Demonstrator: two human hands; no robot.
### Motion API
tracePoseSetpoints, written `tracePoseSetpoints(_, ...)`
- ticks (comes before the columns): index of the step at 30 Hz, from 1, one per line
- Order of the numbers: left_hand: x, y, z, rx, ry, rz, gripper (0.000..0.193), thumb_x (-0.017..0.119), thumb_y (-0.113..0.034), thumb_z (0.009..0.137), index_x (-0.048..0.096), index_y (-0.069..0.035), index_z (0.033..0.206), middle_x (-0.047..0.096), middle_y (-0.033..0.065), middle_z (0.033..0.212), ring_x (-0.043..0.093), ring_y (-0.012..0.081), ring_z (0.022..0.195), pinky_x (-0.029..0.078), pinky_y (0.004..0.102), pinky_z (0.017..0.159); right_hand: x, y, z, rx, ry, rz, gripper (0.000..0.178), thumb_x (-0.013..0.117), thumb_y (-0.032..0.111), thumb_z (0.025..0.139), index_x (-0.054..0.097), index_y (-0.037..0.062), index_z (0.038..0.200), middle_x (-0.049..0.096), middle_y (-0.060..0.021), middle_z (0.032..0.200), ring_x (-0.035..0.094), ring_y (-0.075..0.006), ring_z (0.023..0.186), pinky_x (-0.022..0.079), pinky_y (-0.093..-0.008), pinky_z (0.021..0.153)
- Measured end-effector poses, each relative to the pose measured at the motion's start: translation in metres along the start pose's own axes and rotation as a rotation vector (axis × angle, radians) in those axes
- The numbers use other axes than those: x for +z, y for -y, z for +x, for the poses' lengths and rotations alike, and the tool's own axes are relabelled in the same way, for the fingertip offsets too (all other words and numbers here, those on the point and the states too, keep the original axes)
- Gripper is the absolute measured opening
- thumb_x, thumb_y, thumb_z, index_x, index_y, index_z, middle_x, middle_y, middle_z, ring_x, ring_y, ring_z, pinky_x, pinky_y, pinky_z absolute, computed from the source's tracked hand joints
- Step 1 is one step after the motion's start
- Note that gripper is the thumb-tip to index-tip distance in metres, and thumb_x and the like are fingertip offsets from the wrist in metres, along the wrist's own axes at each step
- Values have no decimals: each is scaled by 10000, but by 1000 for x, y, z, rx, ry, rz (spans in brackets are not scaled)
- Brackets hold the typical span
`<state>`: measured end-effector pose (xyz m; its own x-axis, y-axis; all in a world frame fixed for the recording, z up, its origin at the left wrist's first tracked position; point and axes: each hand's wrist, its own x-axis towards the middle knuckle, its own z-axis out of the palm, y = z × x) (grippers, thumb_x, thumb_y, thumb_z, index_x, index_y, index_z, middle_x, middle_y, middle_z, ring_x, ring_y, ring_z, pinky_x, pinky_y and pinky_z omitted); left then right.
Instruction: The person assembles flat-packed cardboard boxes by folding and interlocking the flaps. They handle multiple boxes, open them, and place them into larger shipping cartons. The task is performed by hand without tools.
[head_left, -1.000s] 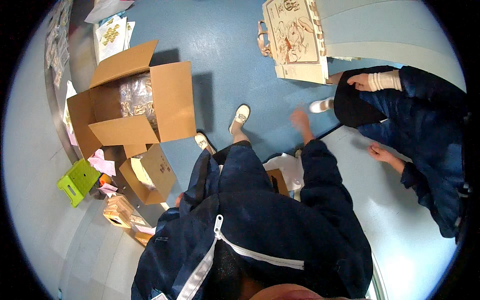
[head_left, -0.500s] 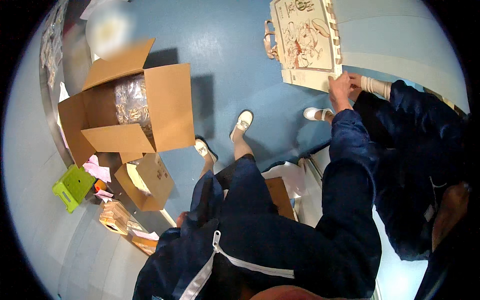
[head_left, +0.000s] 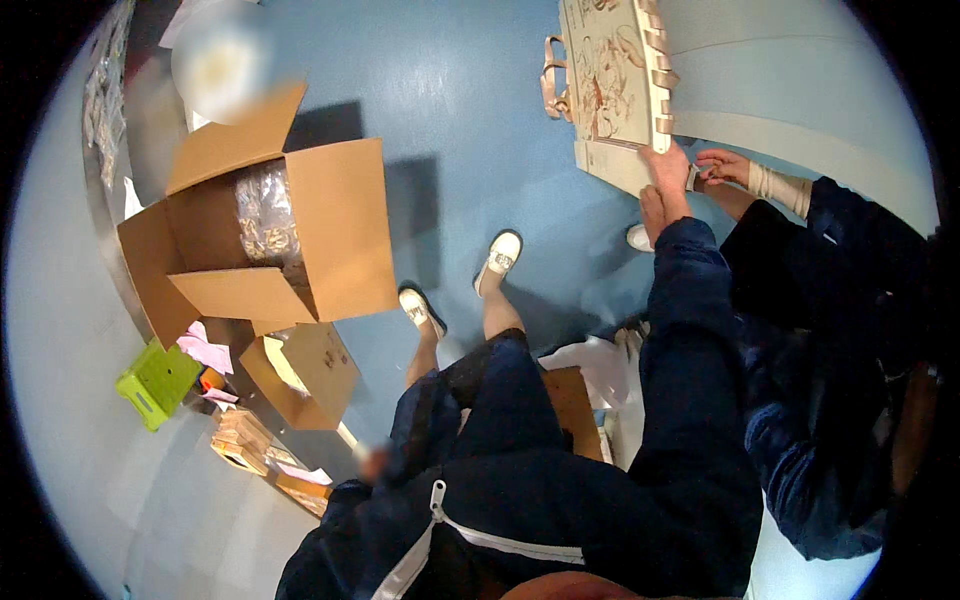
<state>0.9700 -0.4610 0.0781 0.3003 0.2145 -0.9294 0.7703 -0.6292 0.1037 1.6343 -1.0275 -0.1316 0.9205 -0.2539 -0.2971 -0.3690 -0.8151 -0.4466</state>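
Right hand (head_left: 663, 190) is stretched far forward, fingers (head_left: 668, 158) closed on the lower edge of a flat wooden panel (head_left: 610, 80). The panel is pale plywood, cut or engraved with line patterns on its face, with a row of small tabs along its right edge. It lies at the top of the view, on the edge of a pale grey desk (head_left: 800, 90), its left part out over the floor. A looped tan strap (head_left: 552, 80) sits against the panel's left edge.

Left hand (head_left: 375, 462) hangs low by the person's side, blurred; cannot tell whether its fingers are open or closed, nothing seen in it.

A co-worker's hand (head_left: 725, 165), wrist wrapped in a beige band, is just beside the right hand at the panel's lower corner.

Floor (head_left: 460, 150) is smooth blue. On it, left: a large open cardboard box (head_left: 300, 240) with a bundle in clear plastic inside, and a smaller open cardboard box (head_left: 305, 375) near it. Further left: a lime-green small bin (head_left: 155, 385), pink paper scraps (head_left: 205, 350) and a stack of thin wooden pieces (head_left: 245, 445). The person wears white shoes (head_left: 500, 255).
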Motion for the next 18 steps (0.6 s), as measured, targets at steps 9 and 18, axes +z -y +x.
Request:
tracePoseSetpoints(9,-77,77,76,228,79,-610,279,511,-222,900,551,-28,1097,609,62,952,552,141,849,442,281,749,17,75,-129,43,67,-60,356,634,282,672,627,28,921,630,-218,801,614,-381,773,492,-459,678)
tracePoseSetpoints(18,-227,0,175,435,342,-55,260,545,-167,867,539,-13,1077,594,123,976,557,189,893,446,293,812,1,115,-362,110,126,8,274,612,204,665,640,72,903,640,-153,855,610,-331,838,484,-422,728)
